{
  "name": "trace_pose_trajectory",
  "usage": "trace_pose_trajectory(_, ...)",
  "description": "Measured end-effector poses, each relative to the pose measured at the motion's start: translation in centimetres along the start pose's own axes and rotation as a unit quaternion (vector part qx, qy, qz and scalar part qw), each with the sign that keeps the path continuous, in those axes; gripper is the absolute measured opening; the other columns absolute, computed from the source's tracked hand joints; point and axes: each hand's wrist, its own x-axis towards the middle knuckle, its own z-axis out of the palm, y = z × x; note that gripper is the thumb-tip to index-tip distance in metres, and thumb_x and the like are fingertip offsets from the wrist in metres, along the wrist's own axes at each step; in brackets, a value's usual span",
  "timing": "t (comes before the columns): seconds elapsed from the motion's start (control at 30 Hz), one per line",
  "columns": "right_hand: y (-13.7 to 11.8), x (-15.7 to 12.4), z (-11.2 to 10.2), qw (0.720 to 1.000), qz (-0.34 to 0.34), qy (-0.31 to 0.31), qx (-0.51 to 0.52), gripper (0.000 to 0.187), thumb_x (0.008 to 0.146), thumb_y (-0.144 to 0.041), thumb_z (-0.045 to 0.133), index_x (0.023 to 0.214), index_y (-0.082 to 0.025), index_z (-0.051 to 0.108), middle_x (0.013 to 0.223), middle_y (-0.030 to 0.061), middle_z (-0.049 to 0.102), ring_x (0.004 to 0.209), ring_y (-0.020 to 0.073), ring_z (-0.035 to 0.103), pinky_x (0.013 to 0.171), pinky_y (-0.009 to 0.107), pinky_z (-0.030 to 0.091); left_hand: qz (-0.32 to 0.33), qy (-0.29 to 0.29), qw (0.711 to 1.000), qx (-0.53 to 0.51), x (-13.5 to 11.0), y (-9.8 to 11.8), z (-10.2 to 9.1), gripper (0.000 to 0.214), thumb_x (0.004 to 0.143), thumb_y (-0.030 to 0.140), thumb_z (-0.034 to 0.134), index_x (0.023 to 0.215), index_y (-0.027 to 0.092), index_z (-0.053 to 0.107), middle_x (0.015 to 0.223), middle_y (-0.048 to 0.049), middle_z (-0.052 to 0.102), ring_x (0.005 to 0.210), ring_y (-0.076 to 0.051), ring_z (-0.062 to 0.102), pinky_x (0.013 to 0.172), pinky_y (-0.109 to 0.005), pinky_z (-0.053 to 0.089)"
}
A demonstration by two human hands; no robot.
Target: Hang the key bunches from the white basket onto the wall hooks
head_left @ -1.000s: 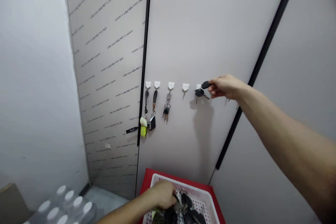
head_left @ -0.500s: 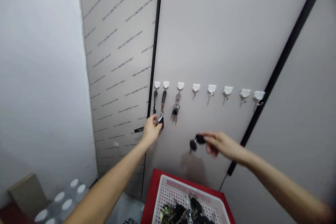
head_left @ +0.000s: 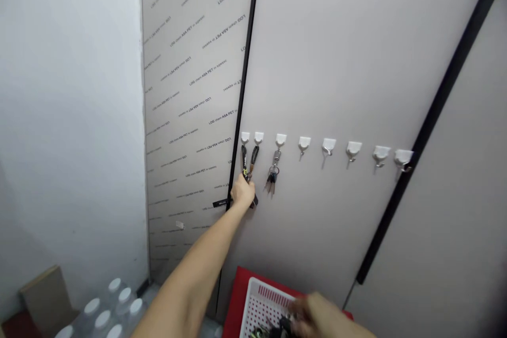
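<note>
My left hand (head_left: 243, 191) is closed around the lower end of a black strap keychain (head_left: 244, 158) that hangs from the leftmost hook. Right beside it, a second strap keychain (head_left: 254, 156) with a brown end hangs from its own hook, and a black fob (head_left: 255, 202) shows below my fingers. A bunch of keys (head_left: 271, 179) dangles from the third hook on a metal clip. Low in the view, my right hand (head_left: 311, 317) is over the white basket (head_left: 266, 292) among keys, smeared by motion. Its fingers and anything in them cannot be made out.
Several white hooks (head_left: 354, 151) run in a row across the grey cabinet door (head_left: 317, 53). Long black handles (head_left: 396, 206) edge the doors. The basket rests on a red surface (head_left: 233, 296). Capped bottles (head_left: 103, 319) and a brown board (head_left: 49, 296) stand lower left.
My right hand has moved down from the door to the basket; the black keys it held are no longer visible. My left hand has closed around the leftmost keychain. The view has shifted slightly.
</note>
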Motion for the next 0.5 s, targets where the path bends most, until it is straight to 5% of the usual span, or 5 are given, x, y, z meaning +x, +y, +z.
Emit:
trace_pose_trajectory(0.1,-2.8,3.8,-5.5,0.979,-0.033,0.202,0.016,0.034,0.065,-0.031,0.038,0.089,-0.014,0.053,0.077,0.0074,0.059,0.065,0.0151,0.052,0.060,0.025,0.038,0.035,-0.026,0.998,-0.037,0.1,-0.1,-0.2,0.018,0.068,0.025,0.033,0.075,0.018,0.048,0.073,-0.0055,0.057,0.070,-0.016,0.052,0.059,-0.025,0.037)
trace_pose_trajectory(0.23,-6.5,9.6,-11.8,0.899,0.008,0.433,0.063,0.042,0.063,-0.036,0.040,0.096,-0.012,0.049,0.090,0.0113,0.055,0.074,0.0162,0.052,0.067,0.027,0.037,0.093,-0.050,0.989,-0.100,0.3,0.3,-1.5,0.019,0.068,0.023,0.031,0.067,0.016,0.049,0.063,-0.0023,0.056,0.058,-0.012,0.051,0.055,-0.022,0.037)
trace_pose_trajectory(0.5,-9.2,13.7,-14.3,0.837,0.057,0.529,0.128,0.028,0.064,-0.033,0.035,0.066,-0.015,0.056,0.066,0.0071,0.059,0.062,0.0166,0.052,0.057,0.026,0.037,0.148,-0.021,0.977,-0.150,2.5,3.6,-6.0,0.015,0.064,0.021,0.035,0.059,0.016,0.048,0.058,-0.0011,0.055,0.054,-0.011,0.049,0.053,-0.021,0.036)
